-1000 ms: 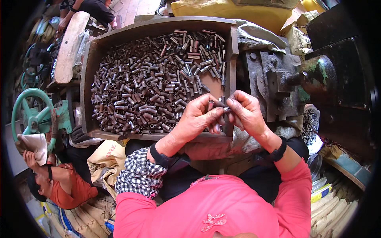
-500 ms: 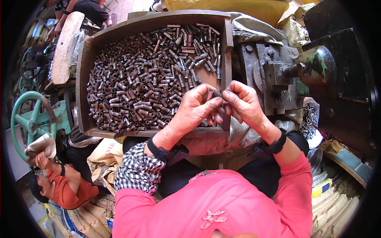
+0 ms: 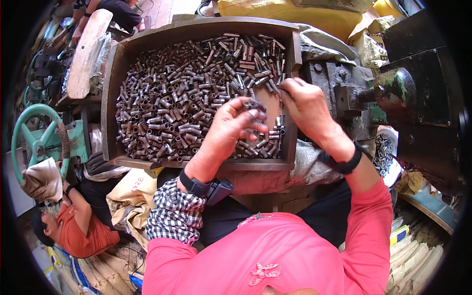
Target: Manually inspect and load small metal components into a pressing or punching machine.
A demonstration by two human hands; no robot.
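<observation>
A wooden box (image 3: 110, 105) in front of me holds a heap of small dark metal tubes (image 3: 167, 113). Over its right part hovers my left hand (image 3: 228, 128), palm turned inward and fingers curled, a little blurred. Dark short tubes (image 3: 253, 104) show at its fingertips, and it appears to grip them. My right hand (image 3: 309, 108) is at the box's right wall, thumb and fingers pinched together and pointing down inside the edge. What the pinch holds, if anything, is hidden. Shinier, longer tubes (image 3: 263, 73) lie in the far right corner, beside a bare patch of box floor.
A dark machine with a worn green cylindrical part (image 3: 396, 88) stands close on the right. Below it a white container (image 3: 386, 152) holds metal pieces. At left are a green handwheel (image 3: 39, 140) and a person in an orange shirt (image 3: 88, 228). Another person's arm shows at the upper left.
My hands were together over the box's right edge and have come apart. The left moved slightly left; the right went up and right to the wall. The view shifted slightly.
</observation>
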